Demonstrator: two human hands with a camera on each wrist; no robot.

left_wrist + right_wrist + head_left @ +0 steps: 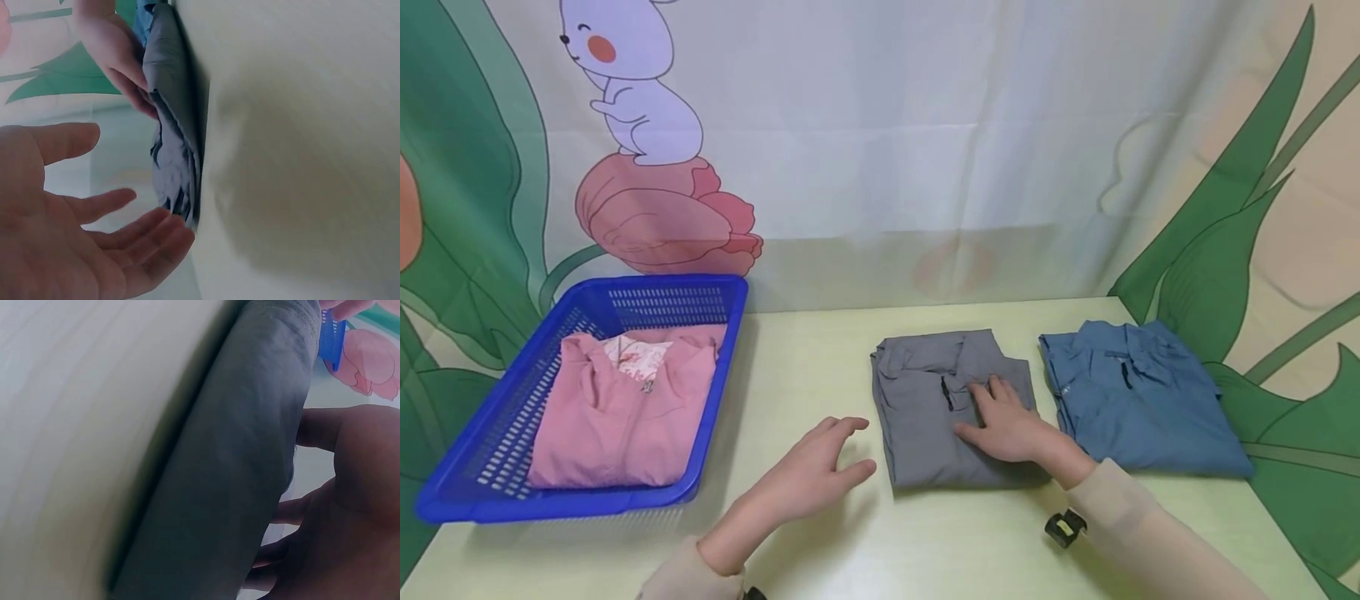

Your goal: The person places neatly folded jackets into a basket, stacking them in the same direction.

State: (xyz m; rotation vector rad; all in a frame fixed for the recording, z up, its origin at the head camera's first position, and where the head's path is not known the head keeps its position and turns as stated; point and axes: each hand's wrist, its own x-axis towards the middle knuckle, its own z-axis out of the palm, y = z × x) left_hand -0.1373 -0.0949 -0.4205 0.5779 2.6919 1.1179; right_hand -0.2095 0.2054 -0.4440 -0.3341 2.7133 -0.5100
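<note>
A folded grey garment (925, 433) with a short black zip lies flat on the table, its collar end away from me. My right hand (1006, 421) rests on its right half with fingers spread; in the right wrist view the fingertips (290, 511) meet the top of the grey cloth (219, 450). To the garment's left my left hand (812, 471) hovers over the table, thumb and fingers apart and nothing between them. The left wrist view shows that palm (69, 244) facing the folded edge of the grey garment (172, 106).
A folded blue garment (1150, 408) lies right of the grey one. At the left stands a blue plastic basket (467, 450) holding a folded pink jacket (625, 425). Behind the pale table (805, 367) hangs a printed curtain (865, 150).
</note>
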